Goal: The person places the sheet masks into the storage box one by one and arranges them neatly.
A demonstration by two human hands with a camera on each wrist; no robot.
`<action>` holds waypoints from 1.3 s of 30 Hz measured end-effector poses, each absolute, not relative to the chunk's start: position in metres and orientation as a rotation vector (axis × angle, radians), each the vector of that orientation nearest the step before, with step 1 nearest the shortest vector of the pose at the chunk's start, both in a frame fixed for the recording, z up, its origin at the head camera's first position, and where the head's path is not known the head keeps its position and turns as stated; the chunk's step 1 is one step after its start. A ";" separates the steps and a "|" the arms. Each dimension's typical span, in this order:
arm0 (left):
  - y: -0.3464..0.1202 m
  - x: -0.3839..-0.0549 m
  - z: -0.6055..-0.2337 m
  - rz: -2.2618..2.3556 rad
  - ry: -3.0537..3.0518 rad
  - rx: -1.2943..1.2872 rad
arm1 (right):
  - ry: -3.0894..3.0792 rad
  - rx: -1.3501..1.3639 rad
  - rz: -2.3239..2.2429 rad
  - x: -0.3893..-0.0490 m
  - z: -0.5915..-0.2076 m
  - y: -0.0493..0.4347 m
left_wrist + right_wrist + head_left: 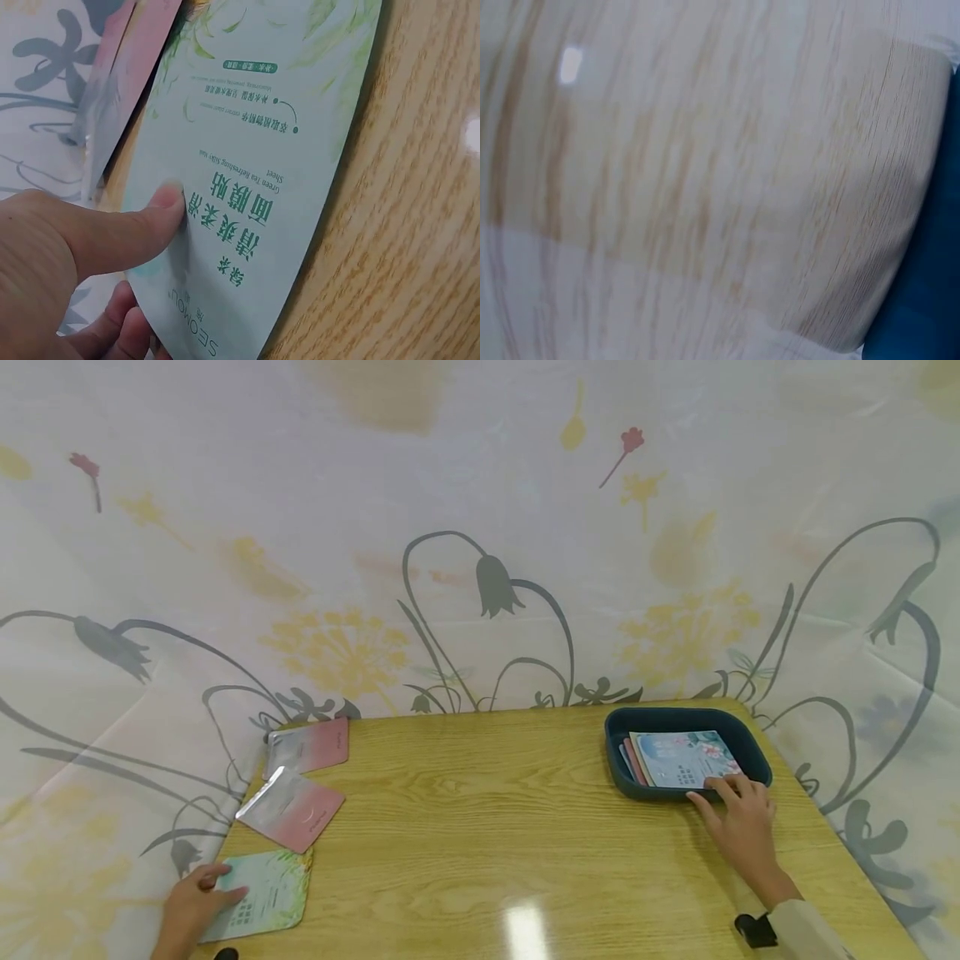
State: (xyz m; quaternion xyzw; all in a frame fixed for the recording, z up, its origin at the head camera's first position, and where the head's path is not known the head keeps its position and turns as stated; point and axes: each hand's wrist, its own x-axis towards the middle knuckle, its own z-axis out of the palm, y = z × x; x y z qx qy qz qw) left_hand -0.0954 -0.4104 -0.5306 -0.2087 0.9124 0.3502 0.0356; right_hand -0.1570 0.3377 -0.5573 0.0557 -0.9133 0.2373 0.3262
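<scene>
In the head view, my left hand (pixel 191 906) is at the table's near left, at the edge of a pale green face mask packet (pixel 273 893). The left wrist view shows the thumb (pixel 154 229) pressed on the printed front of the packet, with fingers curled behind it; its side looks bowed. At the right, my right hand (pixel 742 831) grips the front rim of a dark blue tray (pixel 645 720), thumb outside and fingers over the edge. Inside the tray lies a small stack of packets, a blue floral one (pixel 686 757) on top. The right wrist view does not show the fingers.
Two pink and silver packets, one at the back left (pixel 322 745) and one nearer (pixel 303 814), lie beyond the green one. The wooden table (pixel 465 827) spans between the hands. A flower-printed sheet (pixel 480 485) hangs behind and at both sides.
</scene>
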 end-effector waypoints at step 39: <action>-0.403 -0.086 -0.533 1.107 2.707 -0.604 | -2.359 0.157 0.612 -0.157 -0.560 0.339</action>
